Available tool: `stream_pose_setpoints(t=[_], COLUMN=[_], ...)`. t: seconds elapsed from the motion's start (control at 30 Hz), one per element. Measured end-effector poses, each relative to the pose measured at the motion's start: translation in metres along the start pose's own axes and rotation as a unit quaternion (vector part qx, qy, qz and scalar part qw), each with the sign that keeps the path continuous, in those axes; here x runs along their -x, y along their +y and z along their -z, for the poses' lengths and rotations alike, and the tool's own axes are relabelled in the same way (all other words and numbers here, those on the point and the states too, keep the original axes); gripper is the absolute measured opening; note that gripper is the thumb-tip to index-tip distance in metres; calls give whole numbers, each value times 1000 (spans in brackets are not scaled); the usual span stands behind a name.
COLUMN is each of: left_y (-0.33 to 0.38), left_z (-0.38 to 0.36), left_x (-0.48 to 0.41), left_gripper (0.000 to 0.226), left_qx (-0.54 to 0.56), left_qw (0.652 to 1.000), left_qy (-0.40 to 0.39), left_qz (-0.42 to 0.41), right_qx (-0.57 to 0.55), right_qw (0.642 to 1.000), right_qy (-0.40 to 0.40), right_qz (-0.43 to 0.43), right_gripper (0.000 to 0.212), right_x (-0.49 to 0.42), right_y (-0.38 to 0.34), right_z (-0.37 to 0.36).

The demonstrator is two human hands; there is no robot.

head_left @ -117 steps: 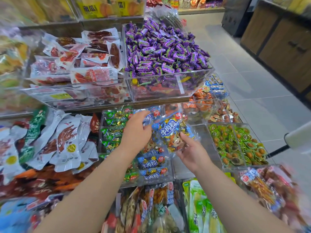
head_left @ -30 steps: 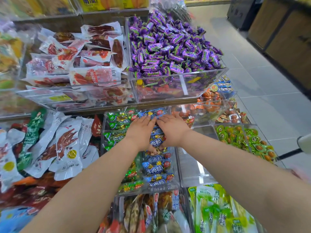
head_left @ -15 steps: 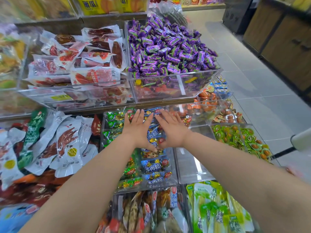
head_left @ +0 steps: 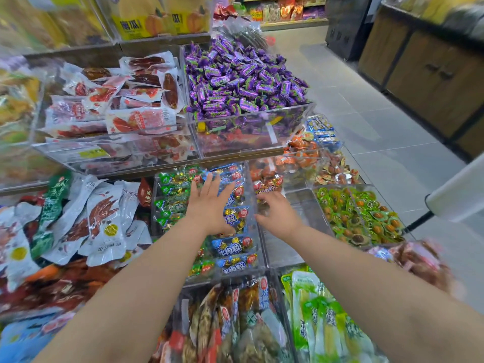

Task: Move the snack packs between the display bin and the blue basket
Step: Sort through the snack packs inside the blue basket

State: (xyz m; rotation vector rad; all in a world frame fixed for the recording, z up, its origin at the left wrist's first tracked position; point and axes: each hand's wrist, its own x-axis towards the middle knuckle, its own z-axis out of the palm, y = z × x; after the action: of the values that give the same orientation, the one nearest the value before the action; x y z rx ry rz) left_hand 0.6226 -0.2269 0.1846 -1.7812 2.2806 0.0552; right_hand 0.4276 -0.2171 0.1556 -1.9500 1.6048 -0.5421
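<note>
Compared with half a second earlier, when both hands were laid side by side on one column of packs, the two are now parted. The right hand (head_left: 277, 214) has been shifted to the right of the display bin (head_left: 225, 278), past its right wall and over the neighbouring clear compartment (head_left: 288, 254), while the left hand (head_left: 209, 205) is kept inside the bin. The left hand is spread flat, fingers straight and apart, palm down on the blue snack packs (head_left: 231, 244); nothing is gripped by it. The fingers of the right hand are bent toward a red-labelled pack (head_left: 267, 186) lying just beyond the bin's far right corner — whether that pack is pinched or only touched cannot be told, as the fingertips are blurred. Two hands are counted, and two columns in the bin: blue packs on its right side, green packs (head_left: 170, 205) on its left. Of the blue ones, three are seen between the left hand and the bin's near wall, and at least two more beyond the fingertips at the far end — those under the palm cannot be counted. The green ones overlap too much to be numbered. One heap of purple sweets (head_left: 243, 79) is seen in the tier behind the bin.
</note>
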Motion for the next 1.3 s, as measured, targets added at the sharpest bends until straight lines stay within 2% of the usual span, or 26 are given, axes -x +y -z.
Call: stream_pose_setpoints(t=[0.07, 0.17, 0.33, 0.47, 0.53, 0.7, 0.97, 1.07, 1.17, 1.3], left_y=[10, 19, 14, 13, 13, 17, 19, 19, 20, 24], left_z=[-6, -14, -14, -19, -24, -31, -24, -18, -12, -8], left_x=[1, -4, -18, -19, -19, -22, -22, -20, -19, -21], left_gripper=[125, 112, 82, 75, 77, 99, 95, 100, 108, 110], left_qx=[-29, -57, 11, 22, 10, -32, 2, 6, 7, -17], left_qw=[999, 998, 999, 997, 998, 999, 1000, 1000, 1000, 1000], left_qy=[-4, 8, 44, 69, 67, 36, 7, -9, 7, -2], left_qz=[-16, -12, -13, -13, -11, 7, 2, 4, 7, -23], right_qx=[-7, -27, -40, -48, -39, -44, -125, -164, -182, -190], right_qw=[1000, 999, 999, 999, 999, 997, 985, 975, 971, 969], right_qy=[6, 12, 8, 2, -12, -35, -43, -33, -14, 2], right_qz=[-12, -13, -13, -20, -24, -50, -113, -143, -155, -159], right_gripper=[57, 54, 45, 39, 38, 42, 34, 30, 24, 19], right_x=[5, 12, 12, 5, 1, -6, -3, 4, 11, 16], right_y=[0, 2, 10, 12, 12, 10, 10, 14, 18, 19], right_z=[-4, -9, -3, 0, -1, -4, -8, -8, -6, -5])
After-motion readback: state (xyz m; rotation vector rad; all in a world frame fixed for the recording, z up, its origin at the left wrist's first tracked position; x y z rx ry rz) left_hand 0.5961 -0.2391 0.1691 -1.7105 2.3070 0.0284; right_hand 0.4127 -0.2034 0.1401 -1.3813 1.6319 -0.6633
